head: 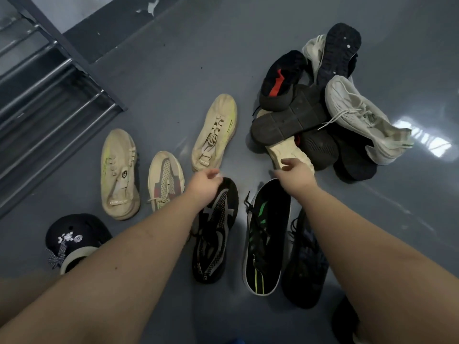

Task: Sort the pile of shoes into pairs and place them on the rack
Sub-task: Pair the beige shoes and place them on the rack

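A pile of shoes [310, 112] lies on the floor at the right, with dark soles, a black-and-red shoe [280, 78] and a white knit sneaker [357, 115]. A beige shoe [285, 150] sticks out from under the pile. My right hand [295, 175] hovers at its near end with fingers loosely spread, holding nothing. My left hand [205, 184], loosely curled, hangs over the toe of a black-and-grey sneaker [216, 227]. Two matching beige sneakers with yellow marks lie apart, one [119, 175] to the left and one [214, 132] further back. The metal rack [49, 90] stands at the upper left.
A beige sneaker with grey mesh [165, 180] lies between the two beige ones. A black-and-green sneaker [267, 234] and a dark sneaker [305, 259] lie under my right forearm. A black clog with charms [74, 239] sits at the lower left. The floor is glossy grey.
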Demonstrator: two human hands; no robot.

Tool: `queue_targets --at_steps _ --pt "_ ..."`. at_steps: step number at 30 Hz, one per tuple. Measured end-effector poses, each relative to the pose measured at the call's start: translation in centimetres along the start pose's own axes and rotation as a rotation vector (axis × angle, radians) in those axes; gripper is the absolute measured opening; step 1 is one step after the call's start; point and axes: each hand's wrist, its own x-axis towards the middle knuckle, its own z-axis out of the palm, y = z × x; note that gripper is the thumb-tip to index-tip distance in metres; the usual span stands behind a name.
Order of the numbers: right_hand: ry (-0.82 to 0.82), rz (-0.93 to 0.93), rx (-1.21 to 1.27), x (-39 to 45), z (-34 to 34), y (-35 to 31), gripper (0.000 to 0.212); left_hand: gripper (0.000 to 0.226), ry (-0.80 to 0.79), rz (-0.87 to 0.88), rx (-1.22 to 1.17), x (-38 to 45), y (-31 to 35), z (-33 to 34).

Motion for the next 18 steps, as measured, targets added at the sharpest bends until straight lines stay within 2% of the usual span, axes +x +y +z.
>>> queue_targets --at_steps 5,8,11,14,16,18 --pt "-0.132 -0.054 0.075 0.9 4.8 -2.9 0.047 0.050 0.152 -0.026 -0.007 4.0 -0.8 -2.7" --pt "-0.230 -0.005 0.157 1.7 7.7 -4.5 0.051 0.059 0.122 -0.079 -0.142 5.8 -0.9 -2.7" --pt "-0.284 0.095 0.342 2.6 10.2 -5.7 0.056 0.047 0.084 -0.127 -0.323 7.0 -1.2 -2.1" --pt "-0.356 0.180 0.528 3.5 11.8 -6.9 0.041 0.043 0.096 -0.163 -0.428 7.8 -1.8 -1.9" --pt "-0.379 0.211 0.558 4.2 12.6 -7.3 0.036 0.037 0.067 -0.185 -0.469 8.1 -1.6 -2.1" --pt "-0.319 0.222 0.560 4.6 13.0 -7.5 0.035 0.033 0.049 -0.199 -0.507 8.5 -1.6 -2.3"
